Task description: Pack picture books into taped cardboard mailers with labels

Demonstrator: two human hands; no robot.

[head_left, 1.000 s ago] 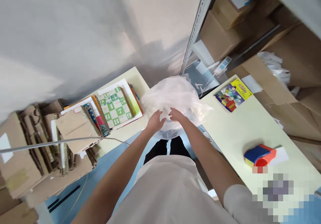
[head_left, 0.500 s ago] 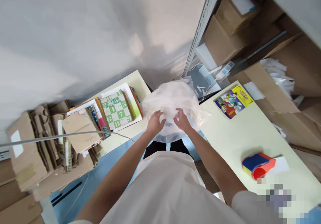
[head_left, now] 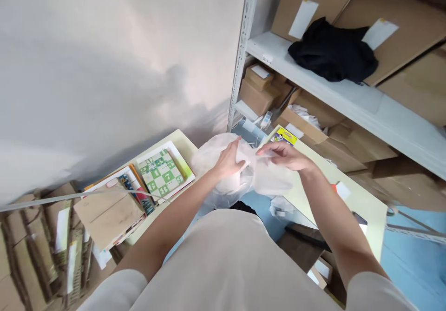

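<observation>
A large, cloudy, translucent plastic bag (head_left: 209, 155) bulges in front of my body, between the two table parts. My left hand (head_left: 228, 160) is at its gathered upper part, with film bunched between the thumb and the stretched fingers. To the right, my right hand (head_left: 287, 156) pinches a stretch of the same film between thumb and fingers. The film hangs below it in a loose white flap over the table edge. What lies inside the bag is too blurred to make out.
On the left table are a green-and-white number board (head_left: 160, 174), books and a cardboard piece (head_left: 109, 211). A thin cable crosses there. A yellow booklet (head_left: 285, 135) lies on the right table (head_left: 324, 167). Metal shelving (head_left: 240, 55) holds boxes and a black cloth (head_left: 332, 50).
My view has swung to the right and up, showing more shelving. My right hand has moved right, away from the left, drawing a length of the plastic bag with it.
</observation>
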